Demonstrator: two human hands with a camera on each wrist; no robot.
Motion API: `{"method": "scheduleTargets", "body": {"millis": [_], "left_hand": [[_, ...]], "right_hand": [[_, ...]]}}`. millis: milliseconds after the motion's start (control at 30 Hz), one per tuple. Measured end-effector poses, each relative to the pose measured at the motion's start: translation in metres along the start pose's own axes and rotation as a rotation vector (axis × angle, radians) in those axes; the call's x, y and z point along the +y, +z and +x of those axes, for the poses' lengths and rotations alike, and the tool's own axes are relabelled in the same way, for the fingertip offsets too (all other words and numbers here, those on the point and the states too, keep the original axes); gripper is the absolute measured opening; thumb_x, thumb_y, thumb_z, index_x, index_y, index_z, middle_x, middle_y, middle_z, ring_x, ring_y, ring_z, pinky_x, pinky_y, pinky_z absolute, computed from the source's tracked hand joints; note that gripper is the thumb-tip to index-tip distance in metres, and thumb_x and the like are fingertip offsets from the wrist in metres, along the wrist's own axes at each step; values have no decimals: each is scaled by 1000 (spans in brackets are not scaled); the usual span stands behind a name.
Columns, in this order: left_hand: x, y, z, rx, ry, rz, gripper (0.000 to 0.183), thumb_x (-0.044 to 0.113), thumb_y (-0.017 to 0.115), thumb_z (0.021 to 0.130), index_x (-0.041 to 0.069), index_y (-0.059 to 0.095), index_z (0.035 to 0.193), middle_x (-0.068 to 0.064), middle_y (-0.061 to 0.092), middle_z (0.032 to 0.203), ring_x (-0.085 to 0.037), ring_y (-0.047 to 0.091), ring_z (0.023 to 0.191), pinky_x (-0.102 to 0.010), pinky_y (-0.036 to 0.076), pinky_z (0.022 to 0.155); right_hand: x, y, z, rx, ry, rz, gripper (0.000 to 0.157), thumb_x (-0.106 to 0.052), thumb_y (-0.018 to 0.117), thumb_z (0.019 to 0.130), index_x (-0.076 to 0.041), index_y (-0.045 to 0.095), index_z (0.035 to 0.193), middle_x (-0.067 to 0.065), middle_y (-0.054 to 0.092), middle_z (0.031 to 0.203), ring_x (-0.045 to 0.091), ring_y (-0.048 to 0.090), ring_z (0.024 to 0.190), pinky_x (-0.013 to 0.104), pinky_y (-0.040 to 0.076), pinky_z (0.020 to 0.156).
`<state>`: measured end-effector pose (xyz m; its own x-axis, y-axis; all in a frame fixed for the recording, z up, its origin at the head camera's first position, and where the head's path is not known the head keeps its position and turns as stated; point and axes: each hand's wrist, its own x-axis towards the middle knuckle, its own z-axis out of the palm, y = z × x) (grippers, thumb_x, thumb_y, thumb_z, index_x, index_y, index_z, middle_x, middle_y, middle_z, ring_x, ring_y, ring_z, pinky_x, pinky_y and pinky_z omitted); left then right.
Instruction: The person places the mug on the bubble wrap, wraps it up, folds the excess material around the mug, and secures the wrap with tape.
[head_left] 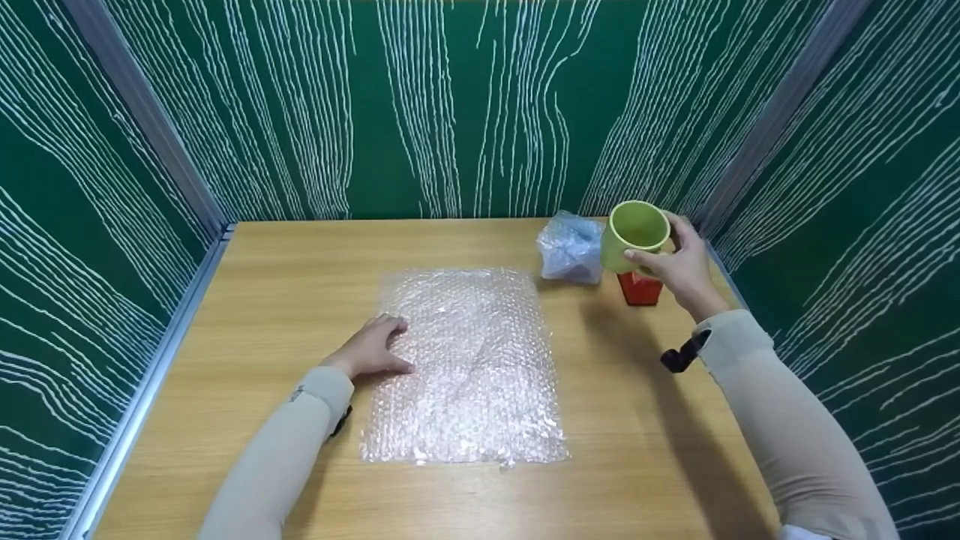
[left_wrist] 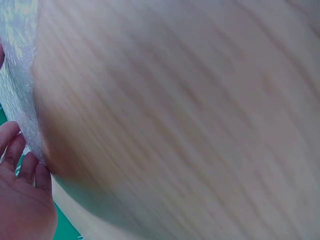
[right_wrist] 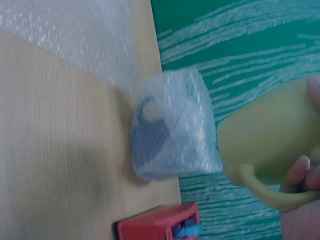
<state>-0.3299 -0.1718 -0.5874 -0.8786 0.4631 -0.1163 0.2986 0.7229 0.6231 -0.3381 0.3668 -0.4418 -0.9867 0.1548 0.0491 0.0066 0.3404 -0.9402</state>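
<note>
My right hand [head_left: 686, 262] grips a yellow-green mug [head_left: 637, 225] and holds it above the table at the back right. In the right wrist view the mug's handle [right_wrist: 265, 194] shows beside the fingers. My left hand [head_left: 371, 347] rests at the left edge of a flat sheet of bubble wrap [head_left: 472, 367], thumb and fingers spread. The left wrist view shows the fingertips touching the wrap's edge [left_wrist: 31, 120]. Left of the mug stands a bundle in bubble wrap [head_left: 570, 251], with a dark, handled thing [right_wrist: 150, 135] faintly visible inside.
Below the mug sits a small red box-like holder [head_left: 640, 291], with something blue [right_wrist: 187, 230] at its opening. Green panels with white wavy lines [head_left: 367, 112] enclose the wooden table [head_left: 285, 292] at the back and sides. Metal posts [head_left: 154, 112] stand at the corners.
</note>
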Motion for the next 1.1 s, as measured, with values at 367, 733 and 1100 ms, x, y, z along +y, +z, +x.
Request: {"method": "scheduleTargets", "body": {"millis": [367, 733, 1100], "left_hand": [[2, -2, -1, -20, -27, -33, 90, 38, 95, 83, 2, 54, 154, -19, 48, 165, -42, 35, 160, -54, 27, 136], [3, -2, -2, -20, -22, -23, 90, 37, 94, 84, 1, 53, 156, -18, 48, 165, -41, 35, 161, -52, 27, 136], [4, -2, -3, -8, -6, -18, 87, 34, 94, 83, 1, 55, 153, -19, 51, 162, -43, 39, 157, -54, 29, 135]], "right_hand": [[-7, 35, -8, -133, -164, 62, 90, -2, 92, 84, -6, 47, 162, 4, 58, 149, 15, 54, 132, 20, 49, 110], [-9, 67, -23, -296, -153, -4, 90, -17, 94, 86, -12, 47, 163, 13, 55, 158, 31, 50, 146, 60, 33, 132], [-5, 103, -23, -420, -148, 51, 91, -12, 95, 84, -12, 48, 162, 13, 59, 155, 34, 54, 146, 59, 38, 129]]}}
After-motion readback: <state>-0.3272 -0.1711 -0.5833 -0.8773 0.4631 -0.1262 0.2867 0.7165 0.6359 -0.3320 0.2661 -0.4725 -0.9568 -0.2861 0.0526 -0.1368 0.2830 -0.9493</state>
